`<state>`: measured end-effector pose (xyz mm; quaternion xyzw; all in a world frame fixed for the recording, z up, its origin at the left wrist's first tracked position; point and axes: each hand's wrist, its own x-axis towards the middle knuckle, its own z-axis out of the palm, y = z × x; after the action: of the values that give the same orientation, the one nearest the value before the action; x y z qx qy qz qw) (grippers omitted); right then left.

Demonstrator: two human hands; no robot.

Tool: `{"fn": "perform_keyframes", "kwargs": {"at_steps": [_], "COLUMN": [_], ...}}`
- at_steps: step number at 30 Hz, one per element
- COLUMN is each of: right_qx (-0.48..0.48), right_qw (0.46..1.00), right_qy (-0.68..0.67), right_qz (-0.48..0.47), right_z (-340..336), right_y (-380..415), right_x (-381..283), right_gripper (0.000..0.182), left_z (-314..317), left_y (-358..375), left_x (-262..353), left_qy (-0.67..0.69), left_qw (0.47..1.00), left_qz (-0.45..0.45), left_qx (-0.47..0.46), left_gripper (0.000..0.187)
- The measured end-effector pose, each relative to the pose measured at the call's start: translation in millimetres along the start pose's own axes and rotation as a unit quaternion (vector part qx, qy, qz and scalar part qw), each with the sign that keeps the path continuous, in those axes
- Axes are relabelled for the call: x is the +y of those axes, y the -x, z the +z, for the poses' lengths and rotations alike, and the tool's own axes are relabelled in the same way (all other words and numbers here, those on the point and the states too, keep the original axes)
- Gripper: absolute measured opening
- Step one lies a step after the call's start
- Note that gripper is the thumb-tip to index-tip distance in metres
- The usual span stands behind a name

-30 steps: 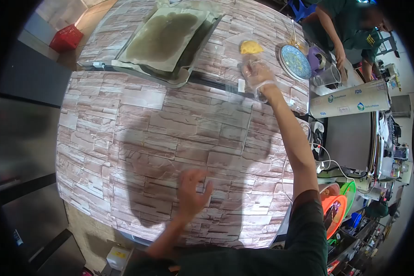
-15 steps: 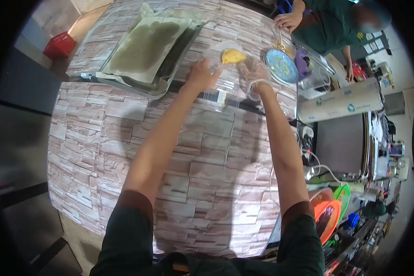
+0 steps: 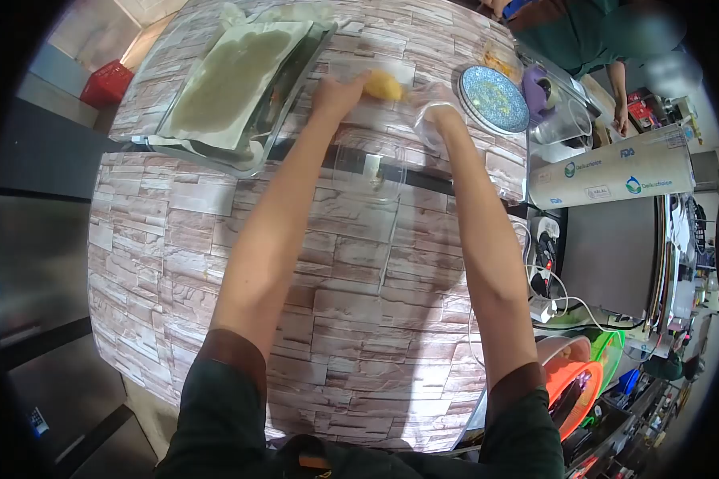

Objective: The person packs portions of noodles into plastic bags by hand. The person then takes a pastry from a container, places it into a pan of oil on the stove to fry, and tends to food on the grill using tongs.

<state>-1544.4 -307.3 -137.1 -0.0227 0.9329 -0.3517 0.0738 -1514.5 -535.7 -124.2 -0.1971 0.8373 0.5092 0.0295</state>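
Note:
A yellow folded piece of food (image 3: 383,85) lies at the far part of the table, over a clear plastic sheet or container whose edges are hard to make out. My left hand (image 3: 339,97) is bare, its fingertips closed against the left end of the yellow piece. On the other side is my right hand (image 3: 434,102) in a clear plastic glove, close to the piece's right end; motion blurs its fingers. Nearer to me, between my forearms, a clear plastic lid or box (image 3: 369,177) rests across the dark seam of the table.
A glass tray (image 3: 256,164) lined with oily paper (image 3: 236,84) stands at the left. To the right are a blue speckled plate (image 3: 494,100), a purple tape dispenser (image 3: 538,94) and a long wrap box (image 3: 613,173). Another person's arm (image 3: 617,92) shows beyond.
The view has shifted slightly. My left hand has closed in on the yellow piece, where a gap showed before. The other person's hand has drawn back from near the plate.

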Motion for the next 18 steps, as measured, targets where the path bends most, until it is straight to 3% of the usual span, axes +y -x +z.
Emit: {"fn": "perform_keyframes", "kwargs": {"at_steps": [3,4,7,8,9,10,13,14,17,18], "right_qx": [0.022,0.013,0.011,0.006,0.0,-0.008,0.005,0.081,0.123,0.138], "right_qw": [0.994,0.992,0.955,0.999,0.971,0.873,0.909,0.906,0.904,0.926], "right_qy": [0.088,0.11,0.25,0.012,-0.228,-0.452,-0.412,-0.41,-0.409,-0.351], "right_qz": [0.063,0.053,-0.16,-0.043,0.074,0.183,0.067,0.059,-0.015,0.005], "right_z": [6.2,9.0,5.7,2.9,-5.2,-16.1,-39.5,-35.8,-34.3,-41.8], "right_y": [14.8,11.5,14.0,14.9,28.5,40.6,84.9,102.3,147.5,174.9], "right_x": [-35.4,-34.0,-38.1,-40.7,-59.0,-77.1,-111.2,-121.0,-131.3,-146.7], "right_gripper": [0.029,0.033,0.04,0.045,0.051,0.057,0.064,0.064,0.056,0.053], "left_z": [5.9,3.7,-3.1,-3.0,-4.2,-7.1,-20.4,-32.6,-53.7,-58.8], "left_y": [-4.7,-5.9,-1.9,-0.3,1.3,4.0,40.4,67.9,123.0,146.0], "left_x": [-4.1,-5.4,-16.0,-16.6,-16.3,-12.6,-1.9,12.5,29.3,25.7], "left_qy": [0.005,0.023,0.074,0.09,0.106,0.133,0.222,0.269,0.326,0.331], "left_qw": [0.998,0.999,0.997,0.995,0.992,0.989,0.974,0.962,0.942,0.938], "left_qz": [-0.003,-0.012,-0.028,-0.024,-0.019,-0.006,0.022,0.025,0.079,0.095], "left_qx": [0.062,0.041,0.017,0.037,0.058,0.063,0.048,0.032,0.027,0.032], "left_gripper": [0.085,0.085,0.086,0.085,0.085,0.084,0.079,0.077,0.066,0.061]}}
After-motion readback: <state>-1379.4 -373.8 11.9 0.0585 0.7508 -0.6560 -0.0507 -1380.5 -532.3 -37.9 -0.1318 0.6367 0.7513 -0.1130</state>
